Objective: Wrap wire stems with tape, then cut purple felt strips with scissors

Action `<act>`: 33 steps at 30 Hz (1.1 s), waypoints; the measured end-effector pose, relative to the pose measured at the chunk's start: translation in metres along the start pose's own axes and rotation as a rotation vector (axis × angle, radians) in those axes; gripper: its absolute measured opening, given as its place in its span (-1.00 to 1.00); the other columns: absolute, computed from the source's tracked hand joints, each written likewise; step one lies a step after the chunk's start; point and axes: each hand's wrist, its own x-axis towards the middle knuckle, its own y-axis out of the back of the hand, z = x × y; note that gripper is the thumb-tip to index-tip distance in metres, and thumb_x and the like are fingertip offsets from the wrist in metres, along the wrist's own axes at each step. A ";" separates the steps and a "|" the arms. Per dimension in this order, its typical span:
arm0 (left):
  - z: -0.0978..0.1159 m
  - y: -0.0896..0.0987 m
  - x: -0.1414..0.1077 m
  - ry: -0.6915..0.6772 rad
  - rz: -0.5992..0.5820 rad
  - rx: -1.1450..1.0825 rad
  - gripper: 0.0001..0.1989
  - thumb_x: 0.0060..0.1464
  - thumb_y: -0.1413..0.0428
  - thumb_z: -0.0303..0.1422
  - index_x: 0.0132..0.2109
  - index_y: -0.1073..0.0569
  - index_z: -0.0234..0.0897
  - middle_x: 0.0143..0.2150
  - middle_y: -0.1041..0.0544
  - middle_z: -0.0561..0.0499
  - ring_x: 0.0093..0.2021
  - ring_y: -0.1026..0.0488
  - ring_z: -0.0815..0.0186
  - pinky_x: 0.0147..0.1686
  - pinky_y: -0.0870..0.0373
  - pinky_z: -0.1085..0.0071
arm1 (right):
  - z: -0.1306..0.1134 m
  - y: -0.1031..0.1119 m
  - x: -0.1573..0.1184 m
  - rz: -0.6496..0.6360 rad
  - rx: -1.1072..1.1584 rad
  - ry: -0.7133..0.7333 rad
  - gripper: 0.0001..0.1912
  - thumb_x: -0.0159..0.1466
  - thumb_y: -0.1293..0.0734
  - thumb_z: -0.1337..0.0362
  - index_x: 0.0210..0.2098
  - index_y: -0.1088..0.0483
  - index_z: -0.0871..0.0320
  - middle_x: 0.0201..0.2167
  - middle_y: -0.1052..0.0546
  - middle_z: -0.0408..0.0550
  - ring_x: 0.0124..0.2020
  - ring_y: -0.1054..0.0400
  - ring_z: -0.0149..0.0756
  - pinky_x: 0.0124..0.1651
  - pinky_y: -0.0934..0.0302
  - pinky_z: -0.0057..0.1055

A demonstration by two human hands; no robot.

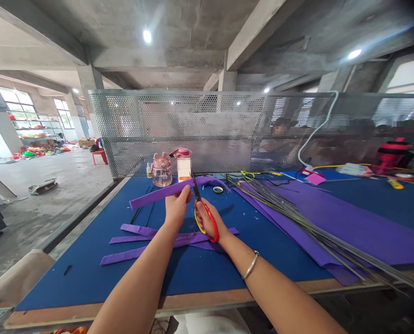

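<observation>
Pinched in my left hand (177,204) is a long purple strip (151,196), raised above the table and running out to both sides of my fingers. My right hand (210,219) grips scissors (214,228) with one red and one yellow handle loop. Their dark blades point up and meet the strip just right of my left fingers; whether the blades are closed I cannot tell. Several more purple strips (123,256) lie under my forearms on the blue tabletop (196,274), partly hidden by my arms.
Large purple sheets (311,208) lie on the right, with a bundle of thin stalks (297,215) across them. Behind my hands are a pink bottle (162,170), a white box (184,168) and a tape roll (218,189). A perforated metal screen (186,120) borders the table's far side.
</observation>
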 end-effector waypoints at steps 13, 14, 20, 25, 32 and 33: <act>0.003 -0.003 -0.003 -0.047 -0.015 0.059 -0.72 -0.15 -0.21 -0.19 -0.43 -0.47 -0.38 -0.55 -0.48 0.01 -0.52 -0.42 0.37 -0.50 -0.34 0.46 | 0.001 0.001 -0.002 -0.089 0.008 0.096 -0.45 0.16 -0.12 -0.26 -0.22 -0.16 0.10 -0.55 -0.16 -0.25 -0.62 -0.02 -0.46 -0.58 0.06 -0.50; 0.002 -0.003 -0.003 -0.045 -0.022 0.061 -0.72 -0.15 -0.21 -0.19 -0.43 -0.47 -0.38 -0.55 -0.48 0.01 -0.52 -0.42 0.37 -0.50 -0.34 0.46 | 0.001 0.001 -0.002 -0.080 0.005 0.099 -0.45 0.17 -0.12 -0.26 -0.22 -0.17 0.11 -0.55 -0.16 -0.25 -0.62 -0.02 -0.46 -0.59 0.05 -0.50; 0.001 -0.002 -0.002 -0.042 -0.025 0.088 -0.72 -0.13 -0.20 -0.19 -0.43 -0.48 -0.38 -0.55 -0.50 0.01 -0.53 -0.42 0.37 -0.50 -0.34 0.46 | 0.000 -0.002 -0.001 -0.064 0.054 0.095 -0.47 0.16 -0.13 -0.27 -0.28 -0.16 0.09 -0.58 -0.16 -0.27 -0.65 -0.01 -0.48 -0.62 0.06 -0.51; 0.000 -0.003 -0.004 -0.028 -0.028 0.088 -0.71 -0.13 -0.20 -0.19 -0.42 -0.49 -0.38 -0.54 -0.50 0.00 -0.51 -0.43 0.36 -0.49 -0.35 0.46 | -0.003 -0.004 -0.001 -0.046 0.140 0.055 -0.51 0.18 -0.14 -0.24 -0.35 -0.14 0.09 -0.61 -0.11 -0.29 -0.69 0.05 -0.52 -0.66 0.12 -0.55; 0.002 -0.003 -0.003 -0.024 0.005 0.069 -0.69 -0.16 -0.22 -0.17 -0.38 -0.51 -0.38 -0.53 -0.52 -0.02 -0.49 -0.45 0.34 -0.45 -0.36 0.43 | -0.004 -0.005 -0.002 0.013 0.039 0.018 -0.52 0.19 -0.14 -0.22 -0.34 -0.15 0.10 -0.63 -0.09 -0.31 -0.70 0.06 -0.53 -0.70 0.12 -0.59; 0.002 -0.003 -0.003 -0.022 0.008 0.068 -0.69 -0.16 -0.22 -0.17 -0.39 -0.51 -0.38 -0.53 -0.51 -0.02 -0.49 -0.45 0.34 -0.45 -0.36 0.43 | -0.003 -0.005 -0.002 0.022 0.020 0.018 -0.52 0.19 -0.14 -0.21 -0.35 -0.15 0.10 -0.63 -0.09 -0.31 -0.70 0.06 -0.53 -0.70 0.12 -0.59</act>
